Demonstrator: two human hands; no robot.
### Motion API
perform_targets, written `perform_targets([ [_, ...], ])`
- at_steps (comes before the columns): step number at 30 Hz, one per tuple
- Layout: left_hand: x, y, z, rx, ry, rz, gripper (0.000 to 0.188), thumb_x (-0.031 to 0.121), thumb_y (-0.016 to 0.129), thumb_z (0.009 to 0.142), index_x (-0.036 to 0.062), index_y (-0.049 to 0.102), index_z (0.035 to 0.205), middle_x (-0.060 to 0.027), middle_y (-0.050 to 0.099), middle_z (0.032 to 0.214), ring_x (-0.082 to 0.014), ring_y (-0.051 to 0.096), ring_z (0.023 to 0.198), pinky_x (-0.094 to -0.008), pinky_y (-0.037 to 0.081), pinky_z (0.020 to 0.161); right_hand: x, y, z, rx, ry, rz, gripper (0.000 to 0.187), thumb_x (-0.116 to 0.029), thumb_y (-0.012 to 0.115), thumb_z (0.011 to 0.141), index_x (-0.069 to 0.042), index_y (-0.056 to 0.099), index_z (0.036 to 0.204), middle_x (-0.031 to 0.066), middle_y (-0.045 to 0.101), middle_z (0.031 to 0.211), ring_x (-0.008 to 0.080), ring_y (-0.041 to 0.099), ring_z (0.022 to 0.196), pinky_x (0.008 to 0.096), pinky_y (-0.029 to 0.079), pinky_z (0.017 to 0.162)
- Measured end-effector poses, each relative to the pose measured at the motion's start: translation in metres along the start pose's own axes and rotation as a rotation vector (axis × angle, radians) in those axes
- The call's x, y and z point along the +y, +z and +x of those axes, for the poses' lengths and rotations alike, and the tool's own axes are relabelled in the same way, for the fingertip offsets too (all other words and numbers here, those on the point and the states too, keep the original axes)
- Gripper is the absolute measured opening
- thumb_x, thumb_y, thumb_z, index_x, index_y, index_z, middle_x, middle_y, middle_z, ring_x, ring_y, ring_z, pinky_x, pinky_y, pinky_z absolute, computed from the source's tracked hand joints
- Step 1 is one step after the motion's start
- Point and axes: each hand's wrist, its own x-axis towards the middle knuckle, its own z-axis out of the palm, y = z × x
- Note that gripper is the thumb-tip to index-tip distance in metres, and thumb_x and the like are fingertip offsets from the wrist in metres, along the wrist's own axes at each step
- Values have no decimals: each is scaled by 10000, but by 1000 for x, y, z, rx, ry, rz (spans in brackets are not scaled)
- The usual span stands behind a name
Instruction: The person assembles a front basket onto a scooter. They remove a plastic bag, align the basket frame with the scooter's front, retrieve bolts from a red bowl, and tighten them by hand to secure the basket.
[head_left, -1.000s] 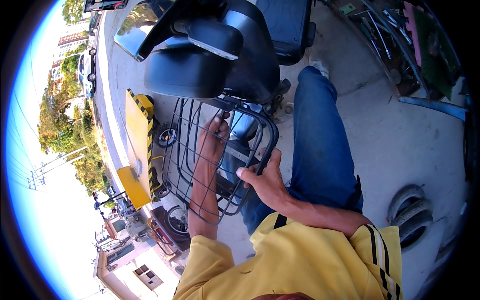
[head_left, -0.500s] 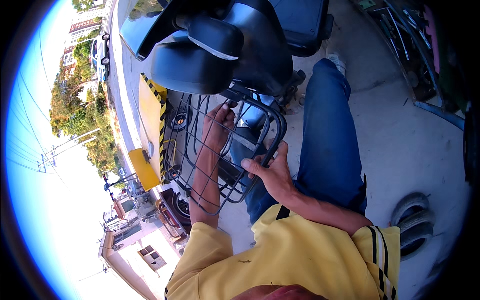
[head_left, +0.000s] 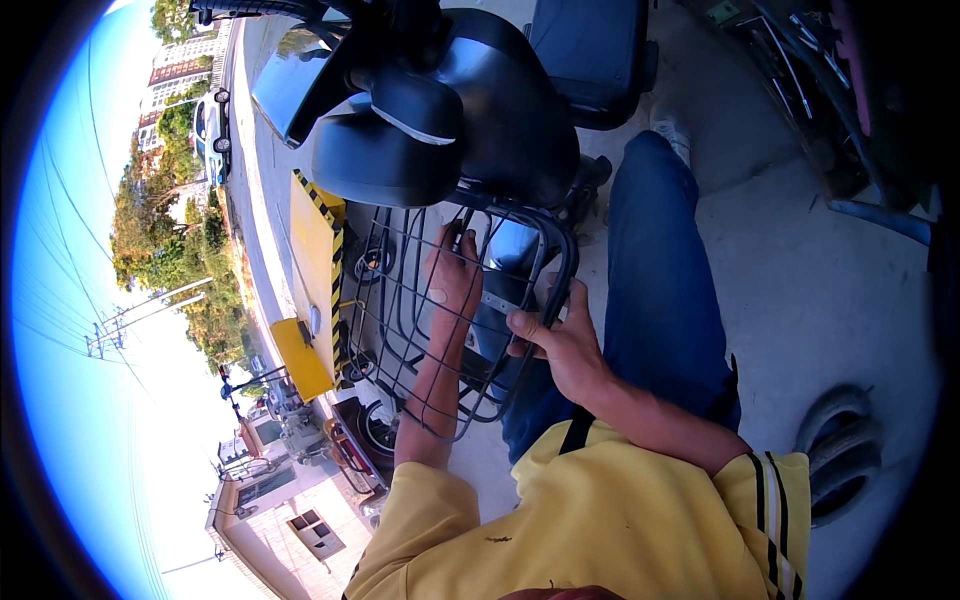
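Observation:
A black wire basket stands tilted in front of a dark scooter, just below its rounded black front part. My right hand grips the basket's thick frame on its right side, thumb on top and fingers behind. Beside that thumb, a perforated grey metal strip crosses the basket. Seen through the wires, my left hand reaches up to the basket's upper end. Its fingers are curled together near a small dark part, and what they pinch is too small to make out.
On the left stands a yellow board with a black-and-yellow striped edge. Worn tyres lie at the lower right, and metal tools at the upper right. A white car is on the road beyond.
The view has shifted a little, so most things sit slightly lower and further right. Both hands keep their places at the basket; my left fingers have changed position slightly at its upper end.

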Motion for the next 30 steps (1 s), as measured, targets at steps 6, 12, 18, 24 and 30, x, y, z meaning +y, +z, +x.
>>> perform_targets([
  [6, 0, -1, 1, -117, -118, -111, 350, 253, 493, 1042, -36, 651, 1159, -246, 715, 897, -396, 703, 873, -440, 536, 788, -10, -14, 1, 25, -55, -74, 838, -340, 738, 952, -43, 182, 1504, 141, 589, 1186, 196, 667, 1034, 310, 626, 732],
  [12, -20, -17, 9, -140, 40, 16, 290, 208, 531, 990, -8, 646, 1146, -226, 694, 830, -410, 685, 782, -491, 522, 670, 5, -18, -38, 104, -668, -987, 543, -173, 659, 979, 2, 406, 1427, 151, 621, 1177, 240, 651, 991, 350, 567, 857],
  [18, -32, -4, -3, 42, 464, 328, 196, 126, 583, 943, 1, 606, 1091, -182, 669, 865, -351, 682, 747, -430, 548, 607, 7, 24, -36, -131, -297, -358, 415, 2, 501, 1019, 42, 432, 1426, 172, 579, 1332, 237, 636, 1140, 351, 546, 987],
  [24, -19, 13, -4, -50, 237, -21, 245, 172, 548, 972, -4, 553, 1143, -221, 684, 853, -413, 689, 748, -500, 543, 635, 20, 37, -10, -66, -113, -48, 578, 79, 408, 1019, -27, 270, 1571, 144, 374, 1548, 296, 476, 1397, 403, 414, 1156],
  [30, -30, 6, 17, -156, 103, -205, 343, 250, 555, 991, -5, 596, 1216, -255, 706, 904, -455, 681, 878, -524, 534, 775, 39, 45, 0, -149, -130, 86, 532, -87, 377, 1084, -174, 272, 1598, 105, 299, 1606, 298, 399, 1418, 518, 334, 1196],
])
